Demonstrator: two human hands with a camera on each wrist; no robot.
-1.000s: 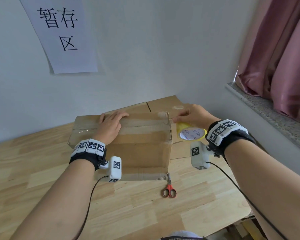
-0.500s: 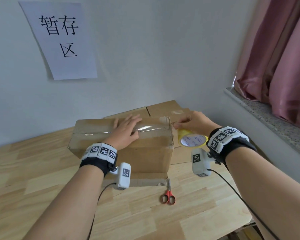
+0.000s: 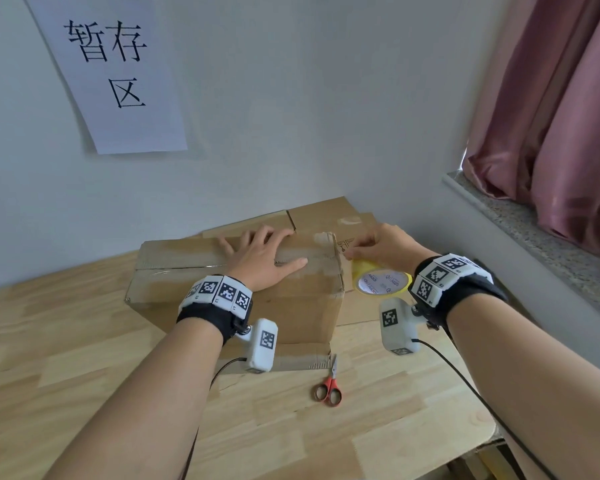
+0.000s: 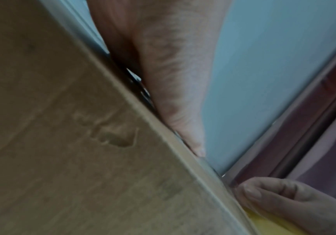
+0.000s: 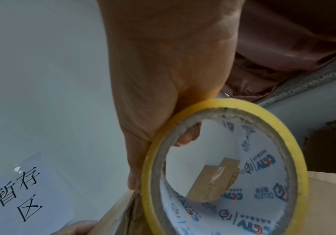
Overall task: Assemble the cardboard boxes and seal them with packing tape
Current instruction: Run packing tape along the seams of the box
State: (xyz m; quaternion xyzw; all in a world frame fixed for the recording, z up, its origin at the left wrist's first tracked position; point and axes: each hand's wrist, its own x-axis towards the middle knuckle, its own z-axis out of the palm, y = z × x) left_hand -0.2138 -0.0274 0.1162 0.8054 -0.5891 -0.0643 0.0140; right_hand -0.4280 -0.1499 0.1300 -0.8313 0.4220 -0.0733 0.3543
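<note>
The right hand [image 3: 383,249] holds the tape roll [image 3: 381,280], with its fingers curled round the yellow ring and one finger poking inside the hole, as the right wrist view shows. The roll sits just past the right end of the box [image 3: 236,289], touching or almost touching the top corner. The left hand [image 3: 262,259] lies flat on top of the box with its fingers straight, pressing down on the strip of tape [image 3: 187,263] that runs along the middle seam. The box sits on the table [image 3: 84,375], with flat cardboard [image 3: 323,216] behind it by the wall. Scissors [image 3: 328,389] lie on the table in front of the box, and nobody is touching them. It looks like the top seam is nearly taped. The tape is not cut from the roll yet, so I think cutting comes next, then pressing the end down.
</note>
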